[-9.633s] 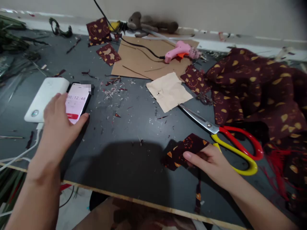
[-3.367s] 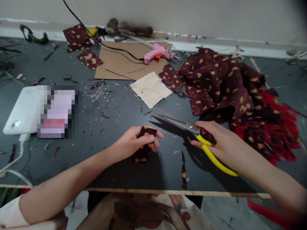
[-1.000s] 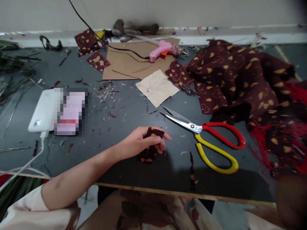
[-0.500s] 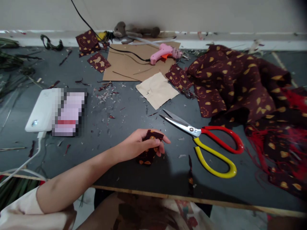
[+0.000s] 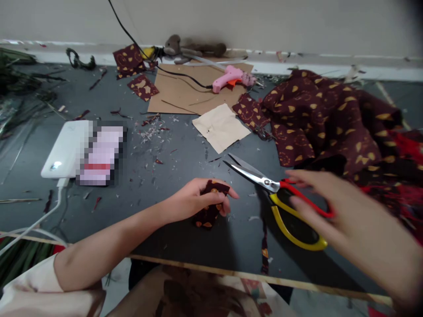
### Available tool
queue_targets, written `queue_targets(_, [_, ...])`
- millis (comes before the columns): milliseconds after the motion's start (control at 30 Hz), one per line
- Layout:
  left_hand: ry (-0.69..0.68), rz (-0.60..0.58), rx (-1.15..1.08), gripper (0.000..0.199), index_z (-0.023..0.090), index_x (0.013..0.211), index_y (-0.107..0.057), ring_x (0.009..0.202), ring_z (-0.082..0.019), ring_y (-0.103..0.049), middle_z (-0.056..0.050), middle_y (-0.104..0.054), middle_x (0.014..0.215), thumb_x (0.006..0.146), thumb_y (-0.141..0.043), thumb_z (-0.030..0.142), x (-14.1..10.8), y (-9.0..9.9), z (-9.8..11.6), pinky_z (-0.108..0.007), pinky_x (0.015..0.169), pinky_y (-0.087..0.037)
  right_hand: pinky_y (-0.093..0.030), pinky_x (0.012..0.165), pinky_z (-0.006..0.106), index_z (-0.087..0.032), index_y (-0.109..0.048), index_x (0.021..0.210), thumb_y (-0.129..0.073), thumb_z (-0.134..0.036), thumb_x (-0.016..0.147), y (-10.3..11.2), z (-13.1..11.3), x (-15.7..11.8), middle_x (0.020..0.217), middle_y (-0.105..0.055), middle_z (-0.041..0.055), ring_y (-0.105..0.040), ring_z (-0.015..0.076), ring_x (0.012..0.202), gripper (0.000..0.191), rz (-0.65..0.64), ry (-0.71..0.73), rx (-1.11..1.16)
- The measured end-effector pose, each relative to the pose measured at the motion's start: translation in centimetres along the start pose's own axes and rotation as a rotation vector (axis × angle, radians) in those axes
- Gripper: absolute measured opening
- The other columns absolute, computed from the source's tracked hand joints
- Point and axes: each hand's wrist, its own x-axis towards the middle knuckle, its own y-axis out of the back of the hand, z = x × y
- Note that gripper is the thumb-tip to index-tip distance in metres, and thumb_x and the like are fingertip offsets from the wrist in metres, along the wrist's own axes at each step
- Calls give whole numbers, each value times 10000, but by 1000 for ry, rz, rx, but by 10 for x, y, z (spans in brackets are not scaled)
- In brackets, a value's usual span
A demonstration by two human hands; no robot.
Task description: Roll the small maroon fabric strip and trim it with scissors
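While the left hand [image 5: 201, 200] pinches a cloth scrap [image 5: 207, 216] near the front edge of the bench [image 5: 185, 246], the right hand [image 5: 340, 209], half open, hangs over the scissors [image 5: 269, 184], apparently to lift them, which calls for gripping both handles [image 5: 309, 247].

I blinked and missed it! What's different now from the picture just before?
The right hand has come in from the right and is now over the handle end of the scissors; it's blurred, so I can't tell if it's touching them. The left hand still holds the small patterned cloth, and the scissors lie open in the same spot.
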Motion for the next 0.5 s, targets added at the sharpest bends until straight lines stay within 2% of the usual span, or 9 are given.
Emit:
queue_targets(67, [-18, -12, -12, 170, 133, 945, -631, 693, -107, -601, -29, -647, 752, 838, -540, 229, 1, 0, 0, -234, 678, -459, -495, 837, 476, -179, -479, 1301, -377, -398, 896, -10, 3, 12, 1123, -562, 166, -569, 323, 994, 471, -90, 54, -47])
queue_targets(133, [-33, -27, -22, 171, 132, 946, -629, 699, -114, -605, -33, -651, 749, 835, -545, 232, 1, 1, -1, -240, 679, -461, -498, 801, 488, -169, -457, 1331, -387, -416, 873, -19, 12, 15, 1095, -555, 170, -570, 338, 961, 525, -127, 68, -77])
queue_targets(267, [-33, -14, -15, 174, 131, 940, -632, 697, -118, -607, -36, -659, 750, 827, -555, 240, 2, 1, -2, -239, 671, -463, -512, 695, 420, -223, -407, 1386, -516, -490, 802, -26, 32, 18, 955, -553, 115, -597, 291, 823, 652, -182, 41, -48])
queue_targets(367, [-34, -6, 1, 177, 128, 931, -637, 687, -116, -605, -36, -662, 748, 820, -561, 243, 1, 1, -2, -234, 663, -461, -505, 611, 355, -268, -481, 1331, -608, -466, 740, -24, 39, 26, 869, -523, 61, -595, 231, 709, 636, -235, -17, 27])
queue_targets(433, [-32, -4, 5, 180, 128, 928, -638, 685, -116, -607, -35, -664, 748, 819, -562, 249, 1, 0, -1, -235, 665, -462, -512, 631, 356, -268, -530, 1273, -630, -422, 714, -21, 42, 31, 873, -518, 51, -597, 217, 707, 589, -217, -68, 109])
queue_targets(500, [-32, 2, 8, 181, 128, 924, -639, 682, -117, -608, -34, -665, 745, 815, -569, 254, 1, 0, -1, -237, 665, -463, -525, 723, 370, -272, -528, 1254, -613, -390, 723, -17, 45, 31, 940, -539, 62, -620, 228, 801, 551, -199, -97, 266])
